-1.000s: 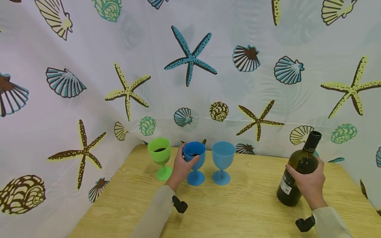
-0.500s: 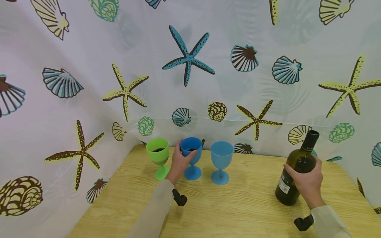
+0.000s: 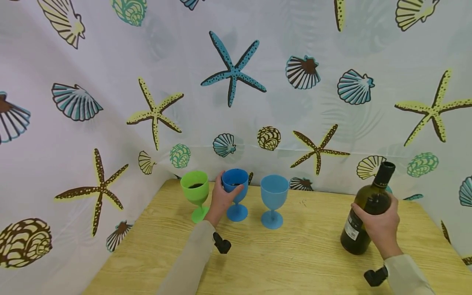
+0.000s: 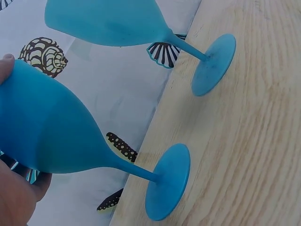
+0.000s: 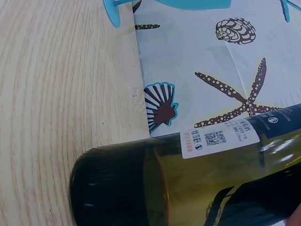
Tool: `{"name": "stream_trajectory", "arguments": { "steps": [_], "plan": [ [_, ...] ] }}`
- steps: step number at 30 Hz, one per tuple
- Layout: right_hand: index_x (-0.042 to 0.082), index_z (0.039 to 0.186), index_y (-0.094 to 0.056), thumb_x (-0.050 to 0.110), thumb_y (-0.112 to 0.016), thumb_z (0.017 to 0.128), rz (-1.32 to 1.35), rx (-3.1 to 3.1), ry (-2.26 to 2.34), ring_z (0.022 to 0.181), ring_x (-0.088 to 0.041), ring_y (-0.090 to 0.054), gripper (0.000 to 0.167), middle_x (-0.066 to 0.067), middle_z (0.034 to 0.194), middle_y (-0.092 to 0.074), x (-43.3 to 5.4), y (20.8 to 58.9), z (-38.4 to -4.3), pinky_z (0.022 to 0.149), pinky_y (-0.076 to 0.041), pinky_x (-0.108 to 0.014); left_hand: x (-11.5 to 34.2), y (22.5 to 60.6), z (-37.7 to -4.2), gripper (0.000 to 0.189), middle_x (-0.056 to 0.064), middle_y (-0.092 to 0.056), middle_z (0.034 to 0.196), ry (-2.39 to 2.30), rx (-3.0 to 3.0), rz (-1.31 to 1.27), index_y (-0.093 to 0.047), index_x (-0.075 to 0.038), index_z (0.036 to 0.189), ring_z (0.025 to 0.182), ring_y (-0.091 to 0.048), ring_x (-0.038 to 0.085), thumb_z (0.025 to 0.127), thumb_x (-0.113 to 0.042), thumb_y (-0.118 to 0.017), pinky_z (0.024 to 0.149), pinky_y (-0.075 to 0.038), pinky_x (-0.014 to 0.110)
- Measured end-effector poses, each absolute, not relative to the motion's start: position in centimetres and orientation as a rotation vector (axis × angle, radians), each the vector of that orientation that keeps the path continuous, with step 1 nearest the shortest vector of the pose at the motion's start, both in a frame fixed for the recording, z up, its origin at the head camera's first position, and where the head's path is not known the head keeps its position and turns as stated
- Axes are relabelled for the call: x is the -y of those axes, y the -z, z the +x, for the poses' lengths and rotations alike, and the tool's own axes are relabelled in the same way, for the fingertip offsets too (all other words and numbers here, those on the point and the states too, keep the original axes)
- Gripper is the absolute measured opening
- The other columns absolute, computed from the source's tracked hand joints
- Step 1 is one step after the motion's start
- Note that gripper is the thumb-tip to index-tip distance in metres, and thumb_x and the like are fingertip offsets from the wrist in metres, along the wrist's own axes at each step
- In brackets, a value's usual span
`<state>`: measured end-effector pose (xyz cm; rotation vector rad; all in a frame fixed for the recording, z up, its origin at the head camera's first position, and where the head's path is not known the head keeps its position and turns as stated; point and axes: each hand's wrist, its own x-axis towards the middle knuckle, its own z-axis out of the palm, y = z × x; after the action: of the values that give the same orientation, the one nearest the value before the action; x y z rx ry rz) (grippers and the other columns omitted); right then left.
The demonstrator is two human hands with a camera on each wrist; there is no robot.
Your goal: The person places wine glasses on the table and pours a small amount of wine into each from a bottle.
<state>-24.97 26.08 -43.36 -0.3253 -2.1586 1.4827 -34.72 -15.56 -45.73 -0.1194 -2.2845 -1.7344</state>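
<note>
While the green cup [image 3: 194, 197] is standing at the far left of the table [image 3: 295, 254], the left hand [image 3: 221, 200] is holding the dark blue cup [image 4: 61, 129] just to its right. Its thumb and fingers are grasping the big round part, a good spot, since the thin stem is giving less to grab. This cup is looking light, stiff and smooth, like plastic, so it is probably not breaking easily, but the dark drink [image 3: 236, 184] inside could be spilling if it tips. It is showing plain blue all over, with a flat round foot.

Next, the light blue cup [image 3: 274, 192] is standing near it, not touching, and likely feeling just as light.

Over on the right, well apart from the cups, the right hand [image 3: 381, 229] is gripping the bottle [image 3: 368, 200], with fingers and thumb wrapping round its fat middle. Being glass, it is likely feeling heavier, hard and slippery, and it could be cracking if dropped. That fat part is giving the best hold. The bottle is looking dark green and shiny, and it is wearing a black top and a white sticker [image 5: 218, 139] low down.
</note>
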Motion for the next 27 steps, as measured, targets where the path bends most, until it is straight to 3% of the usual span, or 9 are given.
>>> {"name": "stream_trajectory", "arguments": {
  "steps": [15,27],
  "plan": [
    [0.011,0.148,-0.016,0.029,-0.080,0.076,-0.319,2.161,-1.467,0.122,-0.042,-0.042,0.097,-0.022,0.139,-0.038,-26.2,43.5,-25.0,0.096,-0.036,-0.062,15.3,43.3,-33.6,0.089,0.004,-0.024,0.153,1.499,2.334,-0.223,-0.018,-0.015,0.151,0.139,-0.023,0.027,0.084,-0.037,-0.072,0.109,-0.024,0.050],
    [0.011,0.148,-0.015,0.030,-0.079,0.077,-0.306,2.168,-1.468,0.122,-0.042,-0.042,0.097,-0.022,0.139,-0.038,-26.2,43.6,-25.0,0.096,-0.036,-0.061,12.3,39.7,-31.8,0.085,0.014,-0.026,0.151,1.306,2.391,-0.577,-0.024,-0.009,0.149,0.138,-0.024,0.033,0.083,-0.030,-0.073,0.106,-0.027,0.055]
  ]
}}
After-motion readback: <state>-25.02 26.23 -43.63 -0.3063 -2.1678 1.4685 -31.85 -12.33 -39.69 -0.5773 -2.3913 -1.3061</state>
